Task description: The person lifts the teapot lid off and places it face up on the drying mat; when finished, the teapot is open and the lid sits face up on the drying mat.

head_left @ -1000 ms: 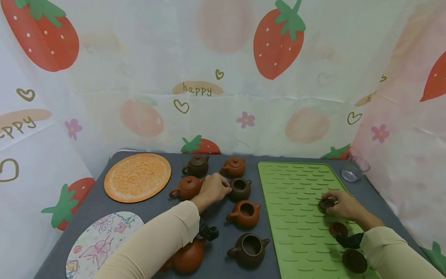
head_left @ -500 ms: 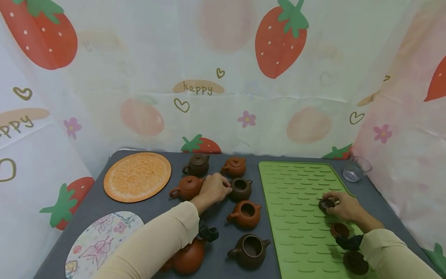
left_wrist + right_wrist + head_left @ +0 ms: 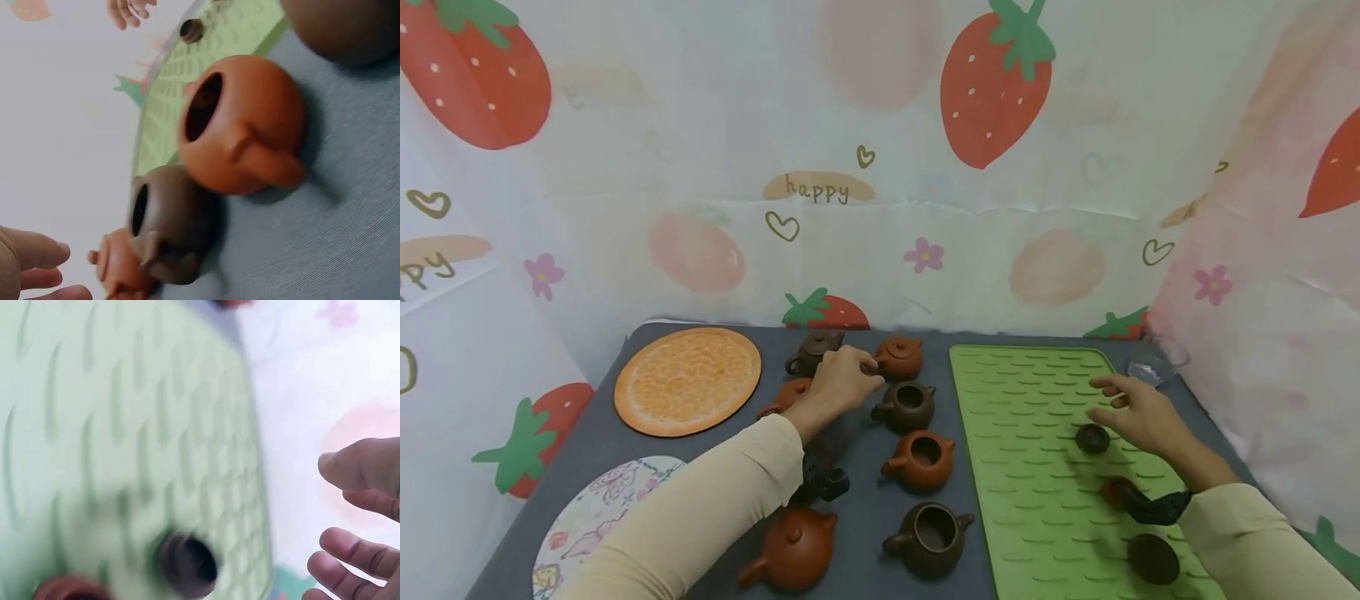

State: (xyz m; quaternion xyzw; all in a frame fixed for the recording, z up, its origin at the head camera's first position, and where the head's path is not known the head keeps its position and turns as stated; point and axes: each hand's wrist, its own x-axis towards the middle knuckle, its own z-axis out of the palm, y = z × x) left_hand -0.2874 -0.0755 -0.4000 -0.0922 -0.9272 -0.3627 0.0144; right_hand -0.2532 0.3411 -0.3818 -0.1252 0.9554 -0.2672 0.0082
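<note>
My left hand (image 3: 842, 379) hovers among the teapots with nothing in its fingers. It is near the lidded orange teapot (image 3: 900, 358) and the lidless dark teapot (image 3: 907, 407); in the left wrist view its fingers stand apart from both. A lidless orange teapot (image 3: 922, 460) and a lidless dark one (image 3: 931, 537) stand nearer. Above the green mat (image 3: 1022, 467), my right hand (image 3: 1138, 417) has spread fingers and holds nothing. Just below it lies a dark lid (image 3: 1092, 438). A reddish lid (image 3: 1116, 492), partly covered by a wrist strap, and another dark lid (image 3: 1153, 558) lie closer in.
Left of centre are a lidded dark teapot (image 3: 812, 352), a lidded orange one (image 3: 788, 394) half behind my left hand, and another orange one (image 3: 797, 548) in front. An orange round mat (image 3: 688, 379), a patterned round mat (image 3: 602, 508) and a clear glass vessel (image 3: 1150, 365) flank them.
My right hand has released the dark lid and risen off it. My left hand has left the lidless dark teapot's side, moving up and slightly away from me.
</note>
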